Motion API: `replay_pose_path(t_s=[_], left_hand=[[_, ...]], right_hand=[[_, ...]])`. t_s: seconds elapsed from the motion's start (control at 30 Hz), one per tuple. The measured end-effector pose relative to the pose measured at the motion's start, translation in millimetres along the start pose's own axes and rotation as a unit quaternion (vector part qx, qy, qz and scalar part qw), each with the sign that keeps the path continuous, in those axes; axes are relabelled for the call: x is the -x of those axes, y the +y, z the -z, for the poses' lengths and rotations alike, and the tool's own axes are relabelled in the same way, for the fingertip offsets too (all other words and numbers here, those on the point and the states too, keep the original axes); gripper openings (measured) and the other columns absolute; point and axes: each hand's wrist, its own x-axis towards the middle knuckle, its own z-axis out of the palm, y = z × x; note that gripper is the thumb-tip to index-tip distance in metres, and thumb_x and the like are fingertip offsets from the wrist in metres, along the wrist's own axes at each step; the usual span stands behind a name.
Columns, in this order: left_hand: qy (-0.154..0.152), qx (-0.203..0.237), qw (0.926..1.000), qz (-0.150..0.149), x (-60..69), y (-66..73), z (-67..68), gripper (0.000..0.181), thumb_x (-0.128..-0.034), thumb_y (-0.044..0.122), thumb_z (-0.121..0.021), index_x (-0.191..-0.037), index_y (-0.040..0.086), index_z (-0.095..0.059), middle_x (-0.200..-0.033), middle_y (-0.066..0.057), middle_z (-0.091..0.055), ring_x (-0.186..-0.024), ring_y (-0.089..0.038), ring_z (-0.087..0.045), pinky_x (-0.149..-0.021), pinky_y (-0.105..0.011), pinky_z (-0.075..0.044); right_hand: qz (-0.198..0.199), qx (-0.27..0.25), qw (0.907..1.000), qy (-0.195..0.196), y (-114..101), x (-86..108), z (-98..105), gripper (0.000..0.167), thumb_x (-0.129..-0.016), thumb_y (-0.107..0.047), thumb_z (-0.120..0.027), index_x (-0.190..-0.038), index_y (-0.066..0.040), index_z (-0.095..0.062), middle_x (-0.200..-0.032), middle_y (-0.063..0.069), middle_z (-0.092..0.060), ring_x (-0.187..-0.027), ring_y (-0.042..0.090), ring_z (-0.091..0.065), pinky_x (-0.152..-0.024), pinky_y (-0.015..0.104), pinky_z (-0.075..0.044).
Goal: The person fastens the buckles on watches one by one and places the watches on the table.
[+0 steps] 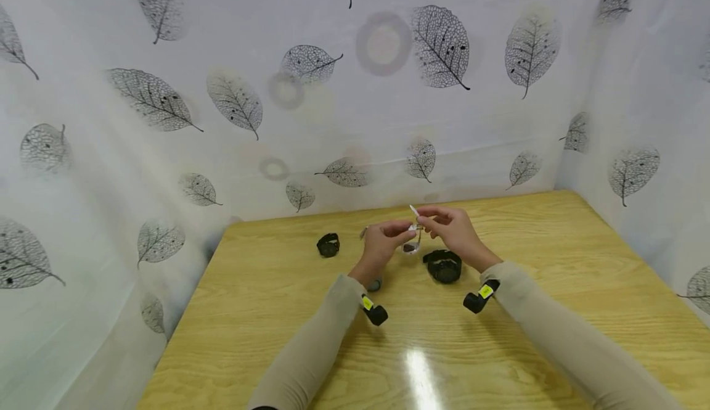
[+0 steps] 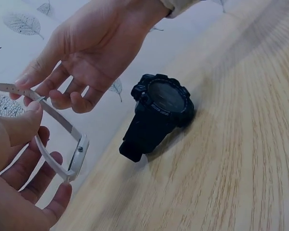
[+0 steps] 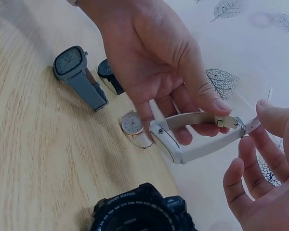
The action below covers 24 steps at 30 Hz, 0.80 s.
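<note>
A white wristwatch [image 1: 412, 248] is held up between both hands above the table, its strap bent into a loop. My left hand [image 1: 381, 245] pinches one strap part between thumb and fingers. With thumb and fingertips, my right hand [image 1: 456, 232] pinches the strap end with the holes, seen in the left wrist view. A metal buckle [image 3: 239, 123] sits on the strap between the two hands in the right wrist view; whether its pin is in a hole cannot be told. The watch case [image 3: 164, 143] hangs below the fingers, its dial mostly turned away.
A large black sport watch [image 1: 444, 266] lies beside the right wrist. Farther left is a smaller black watch [image 1: 328, 245]. A grey square watch [image 3: 70, 63] and a round white-dial watch [image 3: 132, 123] lie near the left hand. A leaf-patterned curtain [image 1: 344, 102] hangs behind the table.
</note>
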Motion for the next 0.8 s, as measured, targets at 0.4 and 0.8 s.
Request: replay_pose_path(t_s=[0.4,0.8], left_hand=[[-0.035,0.024,0.999,0.012,0.2,-1.5,5.9,0.025,-0.0901,0.016,-0.082,-0.111,0.002,-0.078,-0.104,-0.008,-0.078,-0.091,-0.017,-0.073,-0.085,-0.033,-0.06],[-0.069,0.067,0.9954,0.0,0.5,-3.1,13.9,0.023,-0.0911,0.012,-0.081,-0.109,-0.001,-0.077,-0.1,-0.008,-0.077,-0.085,-0.017,-0.073,-0.074,-0.031,-0.061]], right_hand=[[0.002,-0.032,0.9995,0.001,-1.1,1.0,-6.8,0.032,-0.103,-0.022,-0.067,-0.128,-0.002,-0.071,-0.12,0.028,-0.068,-0.073,0.014,-0.064,-0.064,0.028,-0.055],[0.034,0.043,0.9984,-0.018,-9.1,2.9,3.6,0.026,-0.101,-0.023,-0.07,-0.12,-0.007,-0.075,-0.09,0.012,-0.07,-0.077,0.032,-0.064,-0.064,0.033,-0.051]])
